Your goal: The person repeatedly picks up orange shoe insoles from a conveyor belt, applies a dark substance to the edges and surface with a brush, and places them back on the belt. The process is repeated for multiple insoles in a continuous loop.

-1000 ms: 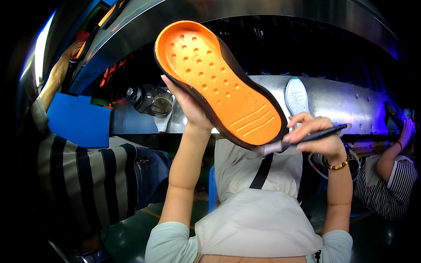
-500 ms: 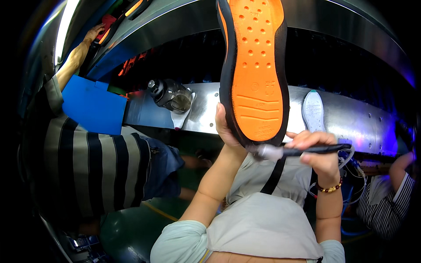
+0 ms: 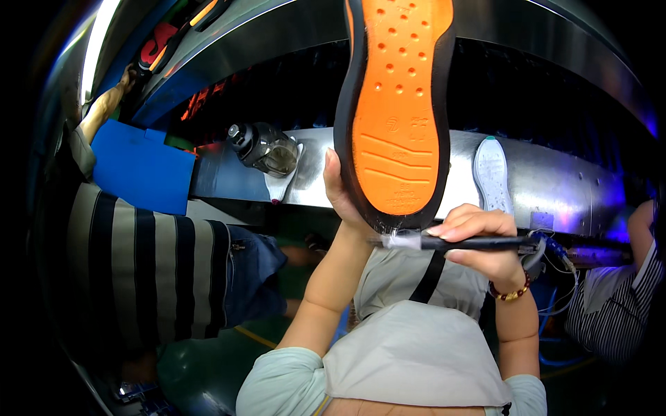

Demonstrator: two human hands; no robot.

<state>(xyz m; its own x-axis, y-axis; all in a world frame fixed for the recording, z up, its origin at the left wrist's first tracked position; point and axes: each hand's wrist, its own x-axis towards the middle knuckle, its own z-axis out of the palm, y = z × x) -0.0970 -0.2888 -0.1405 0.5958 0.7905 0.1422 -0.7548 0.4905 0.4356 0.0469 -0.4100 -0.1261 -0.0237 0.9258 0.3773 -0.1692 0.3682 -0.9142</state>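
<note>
An orange shoe sole (image 3: 399, 149) with a raised black rim is held up in front of me, its heel end toward me and its far end cut off by the upper picture edge. My left hand (image 3: 342, 191) is closed on the black rim at the heel's left side, most of its fingers hidden behind. My right hand (image 3: 482, 239) grips a brush (image 3: 433, 243) with a black handle, held level. The brush's pale end meets the black rim at the bottom of the heel, where its bristles look blurred.
A metal ledge (image 3: 319, 166) runs across, carrying a dark-lidded bottle (image 3: 267, 149) on a white piece and a white insole (image 3: 491, 173). Left are a blue panel (image 3: 142, 166) and a person in a striped shirt (image 3: 159, 270). Another person's striped sleeve (image 3: 617, 312) shows right, near cables.
The sole has shifted slightly left and tilted. The brush has moved left along the heel rim with my right hand. At upper left, the other person's hand has drawn down from the red piece.
</note>
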